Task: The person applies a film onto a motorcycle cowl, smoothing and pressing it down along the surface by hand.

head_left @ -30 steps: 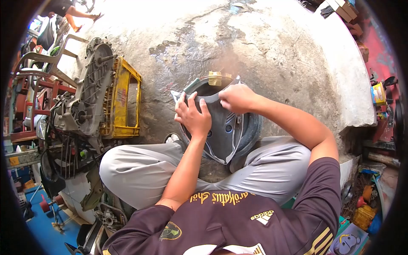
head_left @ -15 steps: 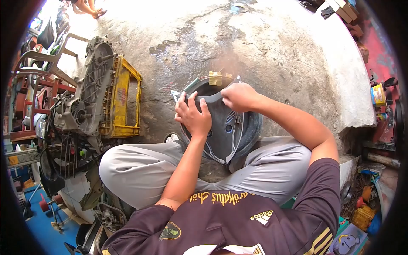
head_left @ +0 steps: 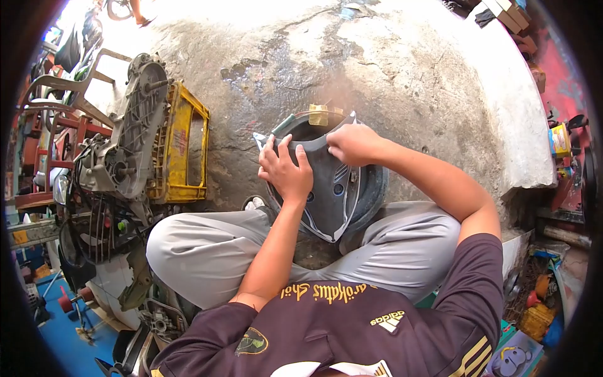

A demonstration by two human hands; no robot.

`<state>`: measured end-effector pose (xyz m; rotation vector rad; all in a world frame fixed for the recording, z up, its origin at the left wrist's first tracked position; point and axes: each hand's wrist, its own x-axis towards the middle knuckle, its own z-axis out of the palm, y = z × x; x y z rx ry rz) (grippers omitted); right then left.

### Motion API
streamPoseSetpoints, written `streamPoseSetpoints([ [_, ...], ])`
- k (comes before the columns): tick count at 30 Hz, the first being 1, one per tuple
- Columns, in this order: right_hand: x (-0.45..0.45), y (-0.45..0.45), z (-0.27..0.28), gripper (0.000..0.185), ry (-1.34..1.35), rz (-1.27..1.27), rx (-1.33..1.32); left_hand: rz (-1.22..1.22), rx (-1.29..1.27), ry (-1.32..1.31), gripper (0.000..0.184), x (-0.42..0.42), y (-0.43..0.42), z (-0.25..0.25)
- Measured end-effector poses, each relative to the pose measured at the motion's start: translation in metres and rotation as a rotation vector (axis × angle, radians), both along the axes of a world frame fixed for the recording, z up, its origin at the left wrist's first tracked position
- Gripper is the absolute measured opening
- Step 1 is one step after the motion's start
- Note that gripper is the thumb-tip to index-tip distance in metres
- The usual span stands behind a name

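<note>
A dark grey, V-shaped plastic panel point(head_left: 326, 210), like a motorcycle fairing, lies between my legs with its point towards me. Pale worn edges run down its sides, and it has round holes and a slotted patch. My left hand point(head_left: 286, 173) rests on its upper left part, fingers spread and fairly flat. At the upper right edge, my right hand point(head_left: 353, 144) is closed in a fist against the panel; whatever its fingers hold is hidden. Beneath the panel is a round black tyre-like thing point(head_left: 377, 191). Yellowish tape point(head_left: 318, 117) sits on the rim beyond.
On the left stand a yellow crate point(head_left: 196, 151) and a metal engine casing point(head_left: 135, 125), with a brown chair point(head_left: 81, 88) behind. A white ledge point(head_left: 524, 144) runs along the right. Wet marks darken the concrete floor point(head_left: 427, 94). Another person's leg point(head_left: 138, 9) shows far off.
The other person's leg at the top left has shifted, and part of a wheel now shows there. Both my hands and the panel look almost unmoved.
</note>
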<state>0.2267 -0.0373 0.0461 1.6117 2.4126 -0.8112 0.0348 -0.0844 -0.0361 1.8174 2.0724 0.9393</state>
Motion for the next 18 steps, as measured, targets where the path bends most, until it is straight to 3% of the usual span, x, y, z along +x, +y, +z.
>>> streamPoseSetpoints([
  [5, 0.004, -0.005, -0.007, 0.025, 0.074, -0.007, 0.014, -0.003, 0.006, 0.004, 0.039, 0.000, 0.000, 0.001],
  [7, 0.001, -0.009, -0.009, 0.022, 0.071, 0.159, -0.146, 0.000, -0.004, 0.007, 0.039, 0.001, -0.001, 0.002],
  [12, -0.008, -0.008, 0.002, 0.024, -0.069, 0.207, -0.295, -0.008, 0.014, 0.020, 0.041, 0.000, 0.000, -0.001],
  [15, -0.004, -0.009, 0.008, 0.024, -0.044, 0.144, -0.231, -0.008, 0.013, 0.023, 0.041, -0.001, 0.000, -0.001],
  [18, 0.000, -0.008, -0.003, 0.024, 0.092, -0.008, 0.114, -0.005, 0.016, 0.020, 0.041, 0.000, 0.000, -0.001],
])
